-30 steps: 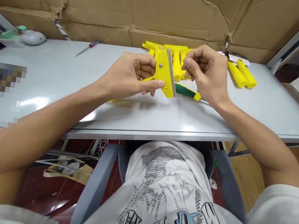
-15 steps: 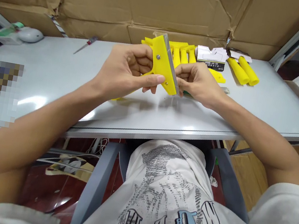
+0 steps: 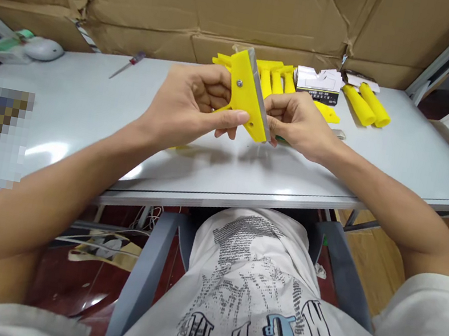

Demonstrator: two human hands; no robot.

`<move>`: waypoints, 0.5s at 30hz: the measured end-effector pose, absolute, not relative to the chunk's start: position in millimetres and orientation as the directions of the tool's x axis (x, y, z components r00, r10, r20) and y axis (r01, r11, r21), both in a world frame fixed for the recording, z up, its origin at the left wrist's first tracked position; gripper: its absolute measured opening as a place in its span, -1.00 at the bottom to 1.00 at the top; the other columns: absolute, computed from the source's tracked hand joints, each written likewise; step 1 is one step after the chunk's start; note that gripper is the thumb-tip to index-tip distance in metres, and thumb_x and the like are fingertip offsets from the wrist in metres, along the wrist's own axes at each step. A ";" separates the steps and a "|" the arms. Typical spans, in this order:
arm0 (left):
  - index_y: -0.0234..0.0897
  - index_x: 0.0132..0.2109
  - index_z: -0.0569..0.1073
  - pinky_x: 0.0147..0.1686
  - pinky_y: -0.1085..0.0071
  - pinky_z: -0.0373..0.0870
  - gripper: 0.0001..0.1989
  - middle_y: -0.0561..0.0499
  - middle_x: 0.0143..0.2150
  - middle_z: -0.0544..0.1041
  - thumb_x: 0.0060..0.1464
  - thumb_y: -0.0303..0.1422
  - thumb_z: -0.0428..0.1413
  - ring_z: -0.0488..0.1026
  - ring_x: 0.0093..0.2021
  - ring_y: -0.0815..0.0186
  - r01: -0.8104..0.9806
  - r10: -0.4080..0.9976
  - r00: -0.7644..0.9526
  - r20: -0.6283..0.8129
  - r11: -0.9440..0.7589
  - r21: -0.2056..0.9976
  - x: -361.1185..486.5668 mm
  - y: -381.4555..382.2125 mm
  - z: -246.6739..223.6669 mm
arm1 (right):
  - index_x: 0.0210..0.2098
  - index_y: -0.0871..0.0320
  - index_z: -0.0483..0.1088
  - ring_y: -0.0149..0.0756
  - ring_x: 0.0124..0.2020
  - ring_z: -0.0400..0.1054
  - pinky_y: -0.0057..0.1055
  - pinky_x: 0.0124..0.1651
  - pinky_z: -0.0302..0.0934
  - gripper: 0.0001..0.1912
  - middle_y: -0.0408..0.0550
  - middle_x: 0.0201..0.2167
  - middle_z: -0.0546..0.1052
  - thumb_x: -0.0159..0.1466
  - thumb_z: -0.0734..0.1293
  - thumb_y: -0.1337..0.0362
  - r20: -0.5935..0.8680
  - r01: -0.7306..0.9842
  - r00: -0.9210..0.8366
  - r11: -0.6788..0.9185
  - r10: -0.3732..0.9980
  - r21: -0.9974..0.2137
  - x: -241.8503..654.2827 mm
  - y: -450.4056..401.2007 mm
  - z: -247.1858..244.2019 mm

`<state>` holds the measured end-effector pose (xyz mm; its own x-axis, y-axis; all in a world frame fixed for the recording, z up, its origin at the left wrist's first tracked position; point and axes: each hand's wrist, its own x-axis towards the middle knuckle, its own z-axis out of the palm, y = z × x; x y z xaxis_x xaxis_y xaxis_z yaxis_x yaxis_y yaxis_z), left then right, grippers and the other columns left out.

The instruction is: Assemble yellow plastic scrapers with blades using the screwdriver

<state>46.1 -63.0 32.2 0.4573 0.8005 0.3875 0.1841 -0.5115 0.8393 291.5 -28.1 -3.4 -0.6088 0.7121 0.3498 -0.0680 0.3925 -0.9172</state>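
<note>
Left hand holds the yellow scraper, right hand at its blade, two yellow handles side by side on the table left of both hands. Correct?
Not left: the head view shows the two yellow handles on the table to the right of the right hand. The rest stands.

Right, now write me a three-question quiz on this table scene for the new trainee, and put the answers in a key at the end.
1. Which hand has its thumb on the yellow face of the scraper?
2. True or false: the screwdriver lies on the table to the left of the scraper.
3. How many yellow tubes lie side by side near the table's right end?

Key:
1. The left hand.
2. True.
3. Two.
</note>
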 end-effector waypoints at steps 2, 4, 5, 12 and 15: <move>-0.05 -0.09 0.65 -0.44 0.14 0.40 -0.41 0.10 -0.21 0.74 0.04 0.20 0.66 0.50 -0.40 0.30 0.164 0.795 0.448 0.409 -0.523 0.836 44.7 -61.3 32.4 | -0.27 0.17 0.57 -0.42 -0.38 0.46 -0.49 -0.36 0.38 -0.40 -0.12 -0.38 0.62 0.32 0.70 -0.25 0.350 -0.081 -0.603 0.381 0.717 -0.921 291.8 -30.1 -1.5; -0.03 -0.07 0.67 -0.45 0.14 0.38 -0.42 0.12 -0.15 0.76 0.04 0.19 0.67 0.48 -0.41 0.34 0.139 0.787 0.430 0.443 -0.542 0.829 42.7 -59.2 33.7 | -0.26 0.16 0.57 -0.37 -0.28 0.53 -0.46 -0.29 0.43 -0.41 -0.06 -0.28 0.67 0.42 0.62 -0.27 0.339 -0.100 -0.591 0.350 0.732 -0.931 292.3 -33.7 3.1; -0.03 -0.07 0.67 -0.46 0.14 0.36 -0.41 0.13 -0.12 0.77 0.03 0.20 0.67 0.48 -0.41 0.36 0.129 0.781 0.420 0.461 -0.555 0.822 41.6 -57.9 34.7 | -0.25 0.15 0.59 -0.33 -0.21 0.56 -0.44 -0.24 0.47 -0.43 -0.02 -0.21 0.69 0.48 0.57 -0.26 0.325 -0.108 -0.591 0.327 0.738 -0.939 292.7 -35.7 6.1; -0.01 0.02 0.55 -0.54 0.19 0.18 -0.41 0.28 -0.19 0.70 0.14 0.11 0.66 0.40 -0.47 0.46 0.003 0.707 0.370 0.602 -0.649 0.760 22.8 -30.3 43.6 | -0.16 0.14 0.65 -0.24 -0.09 0.58 -0.31 -0.04 0.49 -0.48 0.04 -0.09 0.73 0.61 0.36 -0.18 0.520 0.046 -0.372 0.574 0.769 -0.817 293.7 -41.0 9.0; 0.03 0.09 0.46 -0.53 0.21 0.19 -0.39 0.40 -0.13 0.69 0.24 0.14 0.60 0.38 -0.45 0.51 0.036 0.680 0.333 0.653 -0.701 0.712 3.4 -6.7 44.3 | -0.18 0.13 0.63 -0.25 -0.15 0.52 -0.24 0.00 0.43 -0.49 0.03 -0.14 0.70 0.71 0.23 -0.03 0.706 0.348 -0.488 0.856 0.513 -0.381 280.4 -36.6 -0.3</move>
<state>3.4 -6.7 44.3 0.3330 0.6805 0.6527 0.0361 -0.7009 0.7123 280.4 -36.6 -0.3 -0.4883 0.5128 0.7061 0.3478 0.8565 -0.3815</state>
